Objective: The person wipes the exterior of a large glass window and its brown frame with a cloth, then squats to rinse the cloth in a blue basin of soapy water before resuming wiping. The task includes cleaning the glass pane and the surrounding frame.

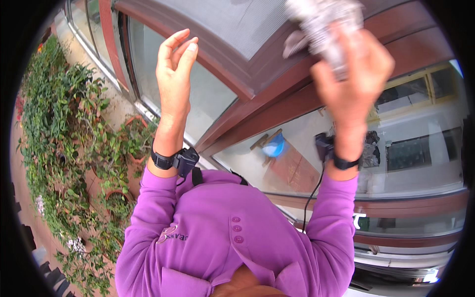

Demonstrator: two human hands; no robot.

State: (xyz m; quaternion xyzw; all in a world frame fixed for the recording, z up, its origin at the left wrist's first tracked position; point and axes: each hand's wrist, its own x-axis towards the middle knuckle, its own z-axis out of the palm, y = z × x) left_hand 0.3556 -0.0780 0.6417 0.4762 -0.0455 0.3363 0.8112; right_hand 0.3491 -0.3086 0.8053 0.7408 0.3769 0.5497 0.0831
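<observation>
My right hand (352,70), blurred, grips a crumpled whitish cloth (326,29) at the top right, against or just before the dark red frame (274,78) of a window; whether the cloth touches it I cannot tell. A darker flap of cloth hangs at its left side. My left hand (176,59) is raised with nothing in it, fingers slightly curled and apart, in front of the window frame. Behind it lie a glass pane (207,92) and a fine-ribbed screen (230,22). Both wrists wear black straps with small devices.
Potted leafy plants (74,141) stand on the left along the wall. Below right, a large glass pane (415,148) shows a blue bowl (274,145) on a reddish wooden surface (293,167). A white handle (358,220) juts out at the lower right. A cable hangs by my right arm.
</observation>
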